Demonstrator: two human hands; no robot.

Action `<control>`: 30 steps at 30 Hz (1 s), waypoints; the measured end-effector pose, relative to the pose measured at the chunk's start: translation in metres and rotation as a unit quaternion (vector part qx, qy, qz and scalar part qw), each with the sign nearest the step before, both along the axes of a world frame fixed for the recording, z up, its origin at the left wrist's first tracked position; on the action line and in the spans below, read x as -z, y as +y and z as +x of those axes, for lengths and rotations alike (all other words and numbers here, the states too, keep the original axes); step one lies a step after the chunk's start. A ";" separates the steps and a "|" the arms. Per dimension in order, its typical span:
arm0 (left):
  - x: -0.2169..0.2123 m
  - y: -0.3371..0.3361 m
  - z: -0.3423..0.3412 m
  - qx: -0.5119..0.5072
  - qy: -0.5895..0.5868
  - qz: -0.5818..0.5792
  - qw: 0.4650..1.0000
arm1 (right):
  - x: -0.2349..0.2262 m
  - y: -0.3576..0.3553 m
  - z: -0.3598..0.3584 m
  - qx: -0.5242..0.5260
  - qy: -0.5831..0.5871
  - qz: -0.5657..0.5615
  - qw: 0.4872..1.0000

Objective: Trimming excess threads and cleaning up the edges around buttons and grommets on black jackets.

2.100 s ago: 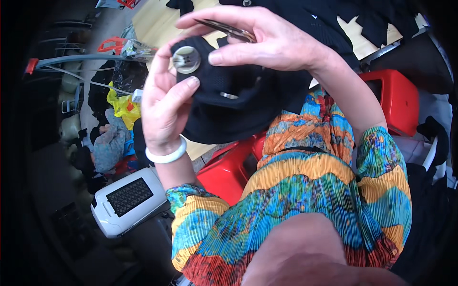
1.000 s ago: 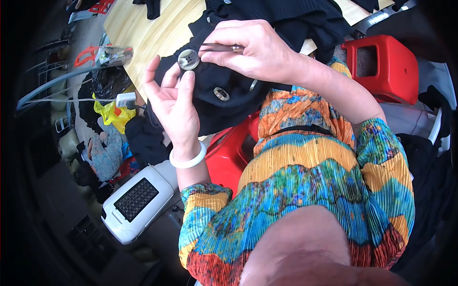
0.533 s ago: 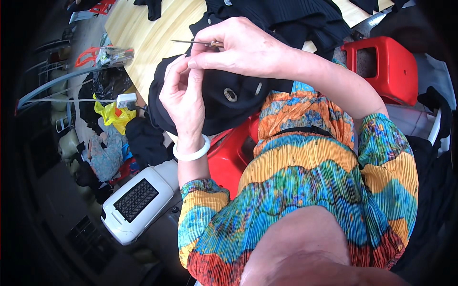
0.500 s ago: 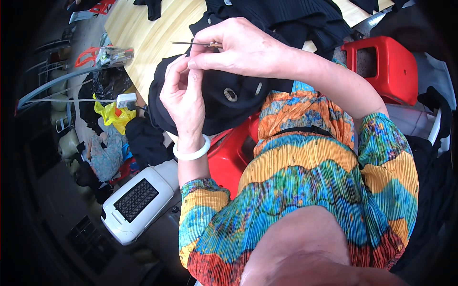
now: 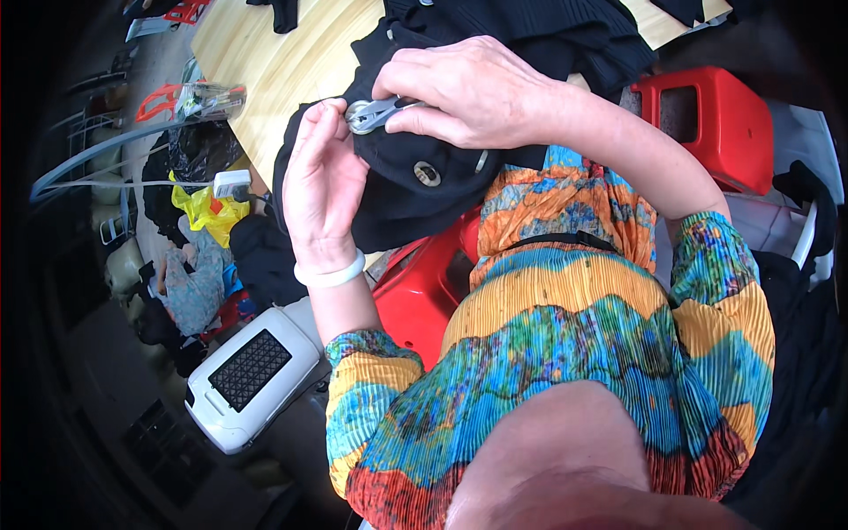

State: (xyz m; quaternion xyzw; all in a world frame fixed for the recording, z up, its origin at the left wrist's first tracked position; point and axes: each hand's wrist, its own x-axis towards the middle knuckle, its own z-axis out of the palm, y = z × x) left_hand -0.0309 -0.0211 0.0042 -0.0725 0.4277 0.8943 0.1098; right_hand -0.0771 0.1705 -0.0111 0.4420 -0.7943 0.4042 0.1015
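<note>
Black garment [image 5: 415,190] lies bunched between both hands, draped from the counter [image 5: 265,79] edge down toward the person's lap, with a round metal button [image 5: 427,173] showing on its front below the hands. The left hand [image 5: 320,185] is held upright and mostly open, palm toward the cloth, its fingertips touching a second, silvery button [image 5: 359,116] at the garment's upper fold. The right hand [image 5: 468,93] is curled over the top of the fabric, its fingers closed around small metal snips [image 5: 389,109] whose tip meets that silvery button. A white bangle [image 5: 331,274] sits on the left wrist. More dark clothing [image 5: 548,26] is piled on the wooden counter behind the hands. A red stool [image 5: 715,124] stands to the right, and another red stool [image 5: 424,291] sits under the garment, just beside the left forearm. On the floor to the left are a white machine with a black grid panel [image 5: 252,375], a yellow bag [image 5: 208,212] and a heap of mixed cloth [image 5: 190,283]. Both forearms wear bright, multicoloured pleated sleeves [image 5: 565,353].
</note>
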 end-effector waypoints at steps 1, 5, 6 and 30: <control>0.001 0.000 -0.001 -0.014 -0.010 0.001 1.000 | -0.001 0.000 0.001 0.000 0.006 0.006 1.000; -0.002 0.003 -0.002 -0.004 -0.011 0.019 1.000 | 0.001 0.001 -0.001 0.011 -0.005 0.005 1.000; -0.002 0.002 -0.001 -0.005 -0.011 0.019 1.000 | 0.000 0.001 -0.001 0.011 -0.005 0.005 1.000; 0.000 -0.001 -0.003 0.027 -0.013 0.030 0.999 | 0.019 -0.003 -0.021 -0.029 -0.229 -0.134 0.964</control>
